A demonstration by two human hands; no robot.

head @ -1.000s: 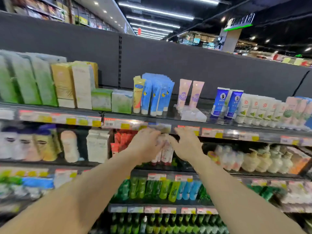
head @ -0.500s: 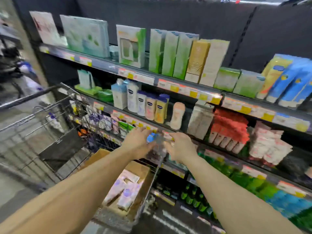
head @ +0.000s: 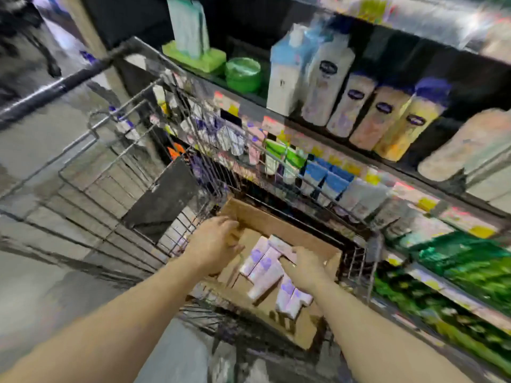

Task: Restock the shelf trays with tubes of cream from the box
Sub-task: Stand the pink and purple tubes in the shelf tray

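Cardboard, brown and open at the top, forms the box (head: pixel 276 225) that sits inside a wire shopping cart (head: pixel 116 172), at the cart's near right end. Pale pink-and-lilac tubes of cream (head: pixel 265 268) lie loose on the box floor, some side by side, some crossing each other, with a second small cluster nearer the camera at the right.

Both bare forearms reach down into the box from the near edge. The left hand (head: pixel 214 244) is over the left part of the box, its fingers bent downward near the far left wall; the blur is heavy, so I cannot tell whether it holds anything. The right hand (head: pixel 304 268) lies on the tubes at the right side of the box, its fingers stretched forward over the far end of one tube and touching it; it seems to press rather than clasp, though the fingertips are smeared.

To the right of the cart runs the shelving (head: pixel 359 150), tilted in the view. On its upper level stand white and cream lotion bottles (head: pixel 381 111) with dark blue caps, with a green round tub (head: pixel 243 74) and a green flat pack to their left. Below, a row of small tubes and green packs lines the lower shelves. Grey floor (head: pixel 41 286) lies to the left of the cart.
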